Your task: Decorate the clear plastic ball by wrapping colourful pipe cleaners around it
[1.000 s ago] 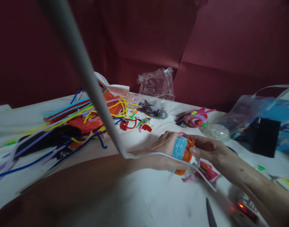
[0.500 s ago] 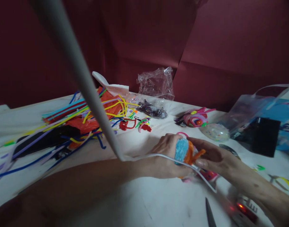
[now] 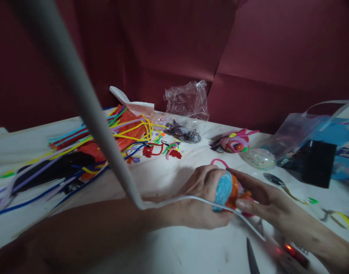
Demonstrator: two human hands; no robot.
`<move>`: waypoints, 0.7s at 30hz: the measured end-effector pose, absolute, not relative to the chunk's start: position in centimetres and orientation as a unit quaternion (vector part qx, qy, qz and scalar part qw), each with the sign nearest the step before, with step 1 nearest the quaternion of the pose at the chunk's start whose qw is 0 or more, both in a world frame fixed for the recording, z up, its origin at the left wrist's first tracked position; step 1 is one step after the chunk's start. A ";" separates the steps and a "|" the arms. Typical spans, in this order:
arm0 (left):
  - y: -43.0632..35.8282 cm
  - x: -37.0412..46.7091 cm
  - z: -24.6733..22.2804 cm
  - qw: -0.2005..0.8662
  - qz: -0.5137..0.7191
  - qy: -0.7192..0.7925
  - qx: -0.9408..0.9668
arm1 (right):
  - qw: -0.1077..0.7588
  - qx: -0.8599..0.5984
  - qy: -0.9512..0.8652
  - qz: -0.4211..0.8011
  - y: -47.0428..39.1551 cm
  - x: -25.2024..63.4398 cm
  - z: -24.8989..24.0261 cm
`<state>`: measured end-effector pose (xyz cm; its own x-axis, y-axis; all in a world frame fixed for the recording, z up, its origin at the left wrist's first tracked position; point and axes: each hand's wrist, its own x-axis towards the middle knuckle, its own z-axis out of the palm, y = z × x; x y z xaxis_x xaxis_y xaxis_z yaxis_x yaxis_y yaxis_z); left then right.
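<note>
My left hand (image 3: 201,192) is closed round a ball-like craft piece (image 3: 223,192) wrapped in light-blue and orange pipe cleaner, with some pink on its far side. On its right side, my right hand (image 3: 258,196) is closed, the thumb pressing by a stub of orange pipe cleaner (image 3: 244,195) and the fingers lying behind the piece. A pink pipe cleaner loop (image 3: 219,161) sticks up above my left knuckles. Across my left hand runs a thin white cord (image 3: 188,198), which comes down thick and blurred from the upper left. Most of the right fingertips are hidden.
Coloured pipe cleaners (image 3: 134,131) lie heaped at the left. Behind are a clear plastic bag (image 3: 187,101) and a pink fish-like craft (image 3: 234,141). To the right stand a black box (image 3: 319,163) and a blue bag (image 3: 346,148). A pointed blade (image 3: 251,257) lies in front, near a red light (image 3: 288,247).
Both hands and the craft piece have shifted slightly down and to the right. The piece has turned a little, showing more blue, and the orange stub now points lower.
</note>
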<state>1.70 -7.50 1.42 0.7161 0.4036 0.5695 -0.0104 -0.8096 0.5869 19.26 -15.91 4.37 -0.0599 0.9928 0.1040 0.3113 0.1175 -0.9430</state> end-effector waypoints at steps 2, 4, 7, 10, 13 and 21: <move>-7.5 1.7 1.4 0.288 0.364 0.111 0.879 | 0.426 -0.534 -0.600 0.416 -15.9 19.3 4.3; -7.4 1.7 1.3 0.283 0.371 0.105 0.878 | 0.425 -0.534 -0.587 0.434 -15.8 19.3 4.3; -7.4 1.6 1.3 0.277 0.374 0.101 0.879 | 0.441 -0.515 -0.578 0.454 -15.7 19.3 4.3; -7.4 1.6 1.4 0.279 0.368 0.105 0.881 | 0.454 -0.496 -0.577 0.465 -15.6 19.3 4.2; -7.4 1.6 1.5 0.278 0.365 0.103 0.882 | 0.448 -0.492 -0.582 0.467 -15.5 19.5 4.1; -7.3 1.7 1.3 0.279 0.367 0.101 0.882 | 0.449 -0.497 -0.592 0.447 -14.8 19.5 4.5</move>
<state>1.72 -7.27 1.28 0.7107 0.3825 0.5904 -0.0262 -0.8243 0.5655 19.54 -14.81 4.50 -0.1018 0.9910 0.0872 0.1872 0.1052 -0.9767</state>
